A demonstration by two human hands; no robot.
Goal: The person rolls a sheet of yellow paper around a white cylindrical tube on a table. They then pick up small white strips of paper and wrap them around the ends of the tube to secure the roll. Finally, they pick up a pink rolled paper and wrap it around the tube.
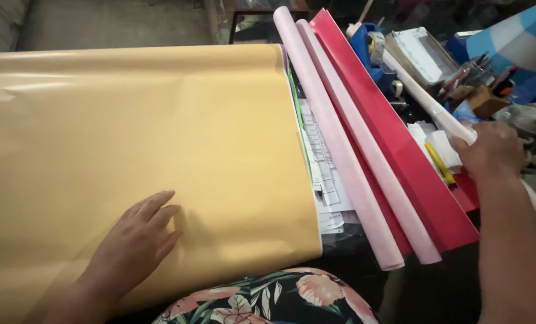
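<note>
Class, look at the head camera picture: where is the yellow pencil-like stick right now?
The yellow stick lies on the right side, on the red sheet, just left of the right hand and below a white roll.

Under your left hand (137, 240) the tan paper sheet (148, 156) looks smooth with a soft sheen. The pink rolls (352, 156) seem matt paper; the red sheet (400, 150) looks smooth, slightly glossy.

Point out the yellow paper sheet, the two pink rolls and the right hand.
yellow paper sheet (160, 138), head view, bare middle of the sheet
pink rolls (340, 150), head view, mid-length of the left roll
right hand (490, 150), head view, back of the hand
</note>
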